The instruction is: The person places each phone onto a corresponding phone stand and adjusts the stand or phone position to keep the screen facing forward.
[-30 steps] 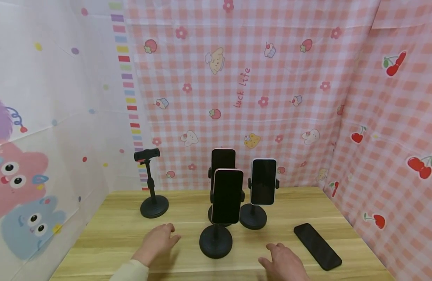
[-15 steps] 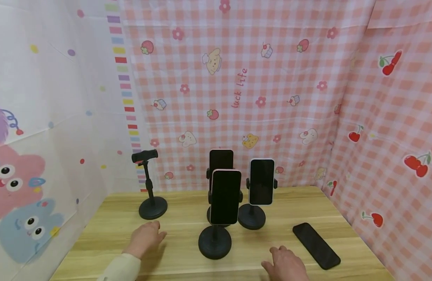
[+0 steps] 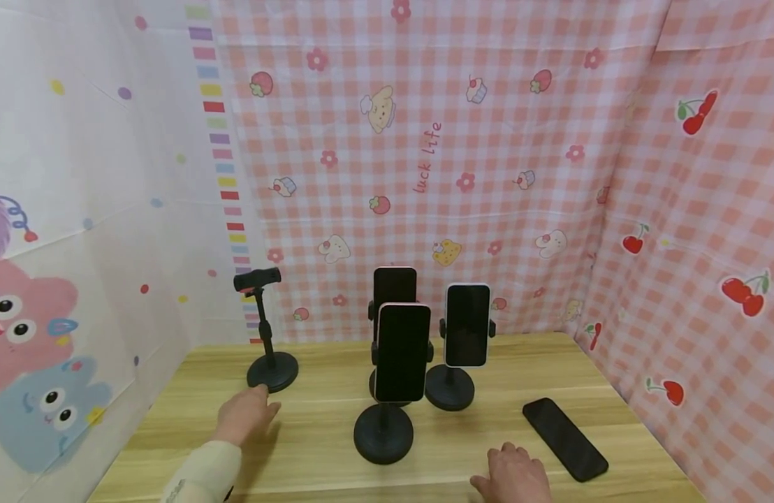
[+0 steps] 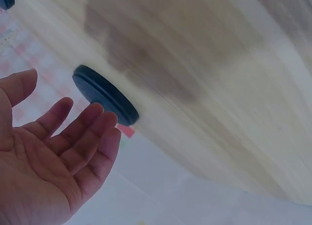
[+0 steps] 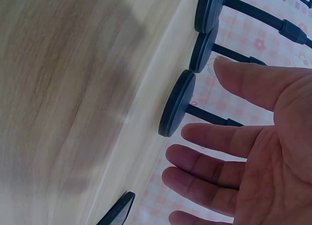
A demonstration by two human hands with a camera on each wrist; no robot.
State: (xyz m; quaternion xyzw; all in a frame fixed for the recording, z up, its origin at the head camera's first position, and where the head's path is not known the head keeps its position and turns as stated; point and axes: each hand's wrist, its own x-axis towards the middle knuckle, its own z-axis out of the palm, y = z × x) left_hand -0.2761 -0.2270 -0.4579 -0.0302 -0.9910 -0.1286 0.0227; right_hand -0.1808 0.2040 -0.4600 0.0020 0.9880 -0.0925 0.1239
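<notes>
My left hand (image 3: 244, 415) is open, fingers (image 4: 83, 132) straight and loosely spread, holding nothing; the fingertips are just short of the round black base of the empty stand (image 3: 269, 334), which is on the far left of the wooden table (image 3: 324, 419). In the left wrist view that base (image 4: 104, 94) sits right beside my fingertips, though I cannot tell whether they touch it. My right hand (image 3: 513, 474) is open too, palm down near the table's near edge, fingers (image 5: 219, 140) relaxed and gripping nothing. Just right of it lies a black phone (image 3: 565, 439), flat on the table, apart from my hand. Between my hands stands the nearest stand with a pink-edged phone (image 3: 400, 352) clamped upright. Behind it is another stand with a phone (image 3: 395, 285), and to the right a third with a white-edged phone (image 3: 467, 325). Pink checked cloth (image 3: 487, 175) hangs behind the table
</notes>
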